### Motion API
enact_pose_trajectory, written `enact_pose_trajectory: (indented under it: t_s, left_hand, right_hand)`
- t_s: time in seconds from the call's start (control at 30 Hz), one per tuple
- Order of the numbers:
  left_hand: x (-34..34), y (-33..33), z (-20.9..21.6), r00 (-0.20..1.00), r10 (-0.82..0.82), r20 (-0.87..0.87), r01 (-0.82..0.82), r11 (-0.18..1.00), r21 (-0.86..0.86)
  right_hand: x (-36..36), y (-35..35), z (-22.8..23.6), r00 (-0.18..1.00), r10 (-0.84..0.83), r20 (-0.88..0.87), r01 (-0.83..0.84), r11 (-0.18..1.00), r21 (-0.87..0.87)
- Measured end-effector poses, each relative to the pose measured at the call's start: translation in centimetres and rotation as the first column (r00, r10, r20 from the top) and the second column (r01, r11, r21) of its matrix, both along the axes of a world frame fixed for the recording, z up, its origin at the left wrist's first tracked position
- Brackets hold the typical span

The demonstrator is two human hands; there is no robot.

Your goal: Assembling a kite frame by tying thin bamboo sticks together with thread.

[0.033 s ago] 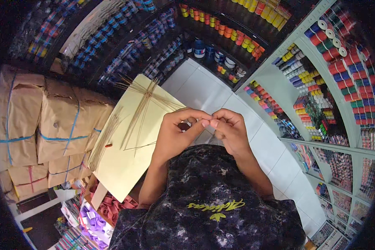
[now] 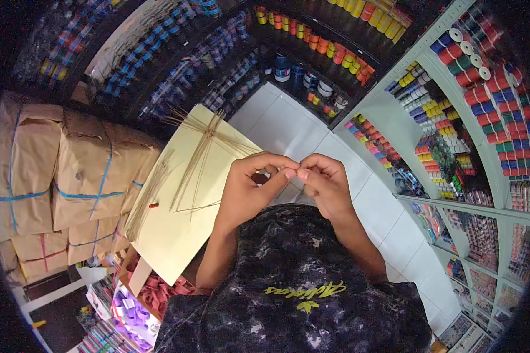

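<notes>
My left hand [image 2: 254, 181] and my right hand [image 2: 325, 183] meet in front of my chest, thumbs and forefingers pinched together tip to tip. Whatever lies between the fingertips is too small to make out. Left of my hands is a pale yellow board [image 2: 176, 247], tilted in the view. Thin brown strands [image 2: 205, 147] fan out across it, crossing in a bunch near its far end. One loose strand [image 2: 197, 207] runs over the board toward my left wrist. A small orange-brown piece [image 2: 153, 206] lies near the board's left edge, beside more strands [image 2: 144, 200].
Brown paper parcels [image 2: 85, 167] tied with blue cord are stacked at left. Below the board sit red ribbon-like pieces [image 2: 169, 294] and purple ones [image 2: 129, 315]. Shelves of coloured spools [image 2: 312, 41] line the back, and a pale rack [image 2: 388, 147] of spools stands right. White floor tiles [image 2: 288, 123] lie between.
</notes>
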State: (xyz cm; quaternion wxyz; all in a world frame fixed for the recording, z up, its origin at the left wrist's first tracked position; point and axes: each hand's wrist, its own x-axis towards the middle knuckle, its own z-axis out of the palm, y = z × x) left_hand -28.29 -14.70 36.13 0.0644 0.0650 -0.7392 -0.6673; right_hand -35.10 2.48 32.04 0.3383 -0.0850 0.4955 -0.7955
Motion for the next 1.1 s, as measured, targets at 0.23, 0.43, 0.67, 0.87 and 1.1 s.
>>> enact_pose_trajectory:
  t_s: [0.23,0.43,0.67,0.87,1.1]
  left_hand:
    - [0.15,-0.03,-0.07,0.999,0.04,0.014,-0.04,0.999,0.013]
    - [0.25,-0.4,-0.23,0.999,0.038,0.027,-0.04,0.998,0.058]
    - [0.3,-0.58,-0.3,0.998,0.016,0.061,-0.017,1.0,0.022]
    - [0.27,-0.56,-0.4,0.998,0.061,0.016,-0.062,0.997,0.051]
    - [0.42,-0.7,0.09,0.996,0.039,0.082,-0.041,0.999,0.02]
  right_hand:
    - [0.18,0.23,0.23,1.0,0.007,-0.02,-0.007,1.0,-0.01]
    - [0.19,0.47,0.15,0.999,-0.015,-0.036,0.016,1.0,0.017]
    - [0.23,0.71,-0.06,0.999,-0.011,0.031,0.013,0.999,-0.05]
    - [0.32,0.86,0.0,1.0,-0.006,0.02,0.007,0.999,-0.042]
    - [0.39,0.77,-0.06,0.994,-0.11,-0.004,0.11,0.991,0.073]
